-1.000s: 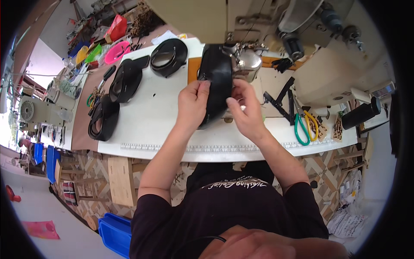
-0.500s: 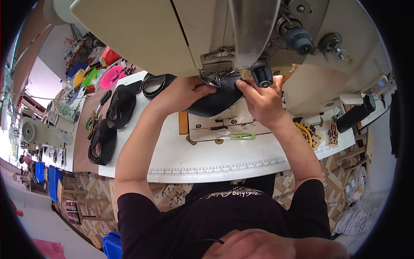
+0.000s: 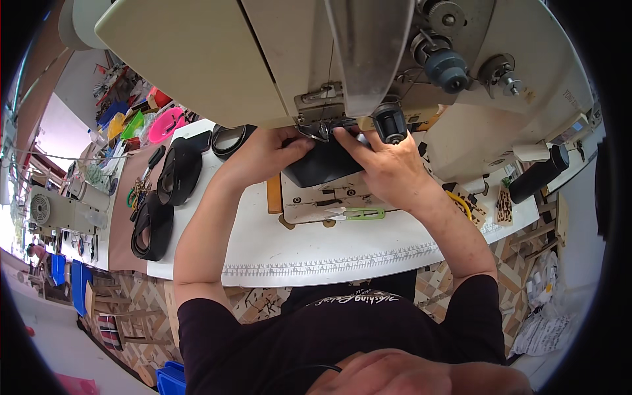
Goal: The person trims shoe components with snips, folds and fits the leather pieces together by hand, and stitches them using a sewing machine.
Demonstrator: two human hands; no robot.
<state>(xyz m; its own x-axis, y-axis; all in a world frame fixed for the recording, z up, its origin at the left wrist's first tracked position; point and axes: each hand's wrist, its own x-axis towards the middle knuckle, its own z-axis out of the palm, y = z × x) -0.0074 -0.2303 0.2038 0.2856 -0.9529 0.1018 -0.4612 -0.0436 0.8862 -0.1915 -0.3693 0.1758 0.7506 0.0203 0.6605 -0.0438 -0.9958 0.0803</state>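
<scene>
A smooth black leather-like piece (image 3: 322,164) lies under the needle area of a beige sewing machine (image 3: 191,59). My left hand (image 3: 260,158) holds its left side, thumb and fingers closed beside the metal presser foot (image 3: 320,130). From the right, my right hand (image 3: 392,168) presses on the piece, its foremost fingertip close to the foot. Part of that hand is hidden behind a dark grey knob (image 3: 390,122) on the machine. Just below the piece, green-handled thread snips (image 3: 362,213) rest on the machine bed (image 3: 303,214).
Black strap-like pieces (image 3: 179,171) lie in loops on the white table (image 3: 263,243), left of my left forearm. A printed ruler strip (image 3: 329,263) follows the near edge. Right of my right forearm are a yellow cord (image 3: 461,204) and a black cylinder (image 3: 540,174). A pink basin (image 3: 166,125) stands far left.
My right hand has slid left along the black piece, bringing its fingertip nearer the presser foot. My left hand keeps its hold. The whole view has shifted slightly.
</scene>
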